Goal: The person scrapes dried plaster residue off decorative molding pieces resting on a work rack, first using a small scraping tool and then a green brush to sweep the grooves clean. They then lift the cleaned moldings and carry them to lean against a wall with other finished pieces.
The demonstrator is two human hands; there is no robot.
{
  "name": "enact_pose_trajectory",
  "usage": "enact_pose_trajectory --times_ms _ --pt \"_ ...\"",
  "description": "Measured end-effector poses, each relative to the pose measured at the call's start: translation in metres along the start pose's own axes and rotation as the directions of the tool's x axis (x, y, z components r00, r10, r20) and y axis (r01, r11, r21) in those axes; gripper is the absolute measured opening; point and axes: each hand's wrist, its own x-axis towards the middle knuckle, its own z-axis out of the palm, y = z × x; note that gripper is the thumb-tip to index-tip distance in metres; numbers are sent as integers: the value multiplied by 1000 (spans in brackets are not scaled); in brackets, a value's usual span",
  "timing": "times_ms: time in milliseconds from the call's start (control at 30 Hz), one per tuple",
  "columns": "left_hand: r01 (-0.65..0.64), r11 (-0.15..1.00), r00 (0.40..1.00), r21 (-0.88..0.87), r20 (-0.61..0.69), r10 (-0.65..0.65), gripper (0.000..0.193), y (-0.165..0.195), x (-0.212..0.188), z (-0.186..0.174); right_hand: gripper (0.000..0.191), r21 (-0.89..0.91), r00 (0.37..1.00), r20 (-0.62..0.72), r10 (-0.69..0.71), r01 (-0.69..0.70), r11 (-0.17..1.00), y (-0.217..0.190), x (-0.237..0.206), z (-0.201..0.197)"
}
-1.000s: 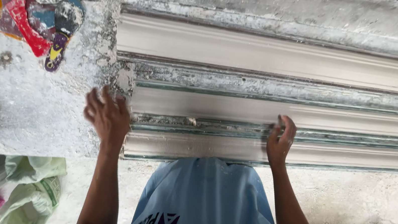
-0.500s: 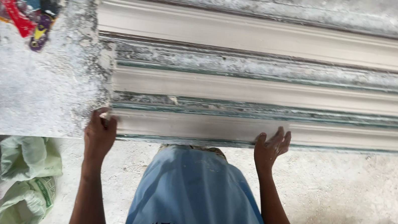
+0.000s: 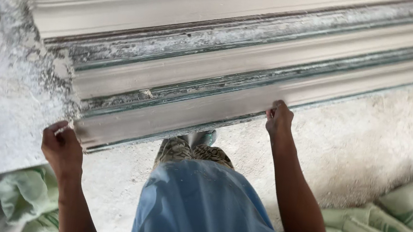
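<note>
While both hands grip, moulding (image 3: 201,113) spans between (nearest strip).

Plaster-casting workshop, long cornice mouldings (image 3: 234,61) on plaster-caked bench (image 3: 0,127), sacks (image 3: 404,219) on dusty floor (image 3: 361,140)

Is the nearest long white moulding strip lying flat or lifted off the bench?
Cannot tell: the moulding strip lies along the bench edge, gripped by left hand and right hand.

Head view. The left hand (image 3: 61,149) grips the near end of the front plaster moulding strip (image 3: 191,114); the right hand (image 3: 279,117) holds its lower edge farther along. Parallel moulding strips (image 3: 188,9) lie behind. Green sacks (image 3: 393,217) rest on the dusty floor (image 3: 360,145).
</note>
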Motion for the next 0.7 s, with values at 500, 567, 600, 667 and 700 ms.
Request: enact_pose_trajectory --times_ms 500,567,600,667,700 --pt "-864 465 495 196 505 707 48 126 -57 161 28 -98 998 6 -64 64 993 -46 -65 33" --pt "-908 419 295 -18 683 668 57 153 -90 207 25 -80 992 66 -104 109 991 -51 -75 35" --pt "-930 366 239 -36 697 676 56 165 -104 226 25 -65 990 88 -110 116 991 -54 -78 35" --pt "-957 286 169 -53 699 695 57 187 -130 259 24 -55 983 137 -119 127 990 -60 -82 33" --pt "-964 260 158 -46 689 707 60 196 -140 273 23 -61 979 168 -119 130 990 -63 -82 31"
